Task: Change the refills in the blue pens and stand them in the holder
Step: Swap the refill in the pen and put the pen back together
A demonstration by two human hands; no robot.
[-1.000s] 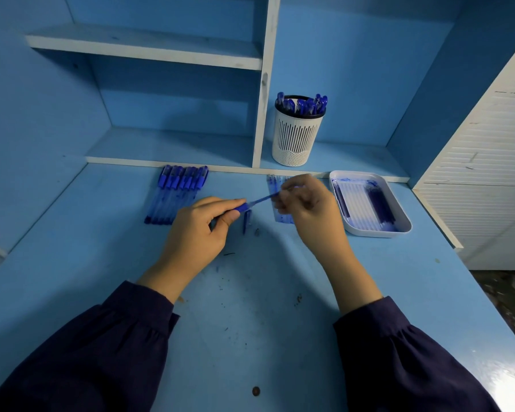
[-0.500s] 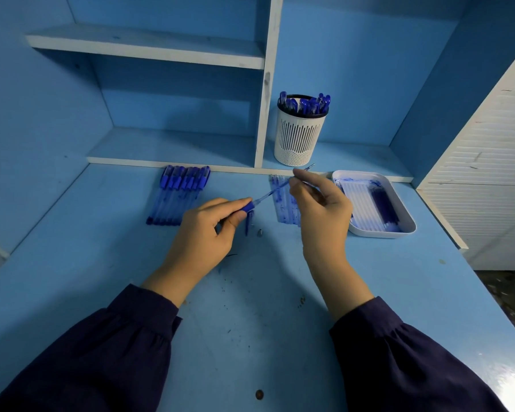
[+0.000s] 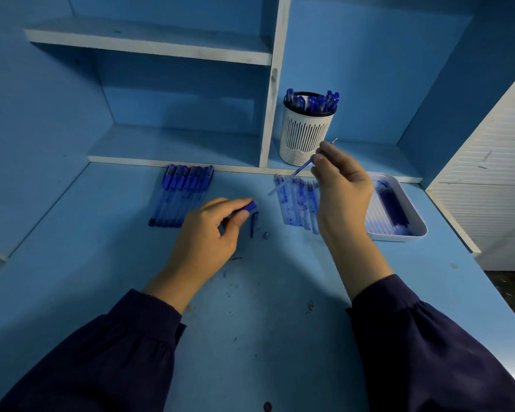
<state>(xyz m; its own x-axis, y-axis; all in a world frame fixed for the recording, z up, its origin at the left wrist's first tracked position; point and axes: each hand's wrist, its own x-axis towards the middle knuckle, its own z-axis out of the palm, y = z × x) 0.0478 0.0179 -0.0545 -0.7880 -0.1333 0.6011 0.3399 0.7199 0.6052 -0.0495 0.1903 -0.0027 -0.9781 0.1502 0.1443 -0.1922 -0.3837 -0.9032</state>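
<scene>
Blue plastic pen barrel (image 3: 249, 206) sat pinched in my left hand (image 3: 204, 236); my right hand (image 3: 344, 194) pinched a thin clear refill (image 3: 295, 173) near the white slotted holder (image 3: 305, 135).

White slatted holder (image 3: 305, 135), blue pens (image 3: 182, 194)

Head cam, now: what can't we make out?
Head view only:
Blue pen barrel: the left hand covers all but one end.
Row of clear loose refills: the right hand, pinching a thin refill, covers its right end; count unknown.
White slotted holder: wall hides pens below their tops.
White tray: contents too blurred to count.
</scene>
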